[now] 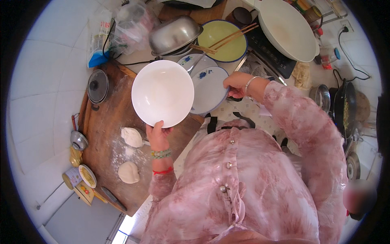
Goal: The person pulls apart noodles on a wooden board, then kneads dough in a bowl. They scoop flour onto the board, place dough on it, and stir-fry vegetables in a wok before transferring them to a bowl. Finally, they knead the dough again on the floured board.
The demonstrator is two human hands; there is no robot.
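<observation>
My left hand [159,134] grips the lower rim of a white bowl [163,93], whose pale inside faces the camera. With my right hand [239,84] I hold the right rim of a blue-edged enamel dish [210,90] with blue flowers; the bowl hides part of its left side. A second flowered dish [195,62] lies just beyond it. On the wooden board [103,122], below and left of the bowl, are a ball of dough [128,172] and a scoop heaped with flour [131,137], with loose flour scattered between them.
A green enamel basin [224,39] with wooden chopsticks [236,36] across it stands behind the dishes, beside an upturned steel bowl [173,35]. A large white pan [288,29] rests on a black cooktop [271,55]. A glass lid [98,86] and a knife [113,198] lie on the board's left side.
</observation>
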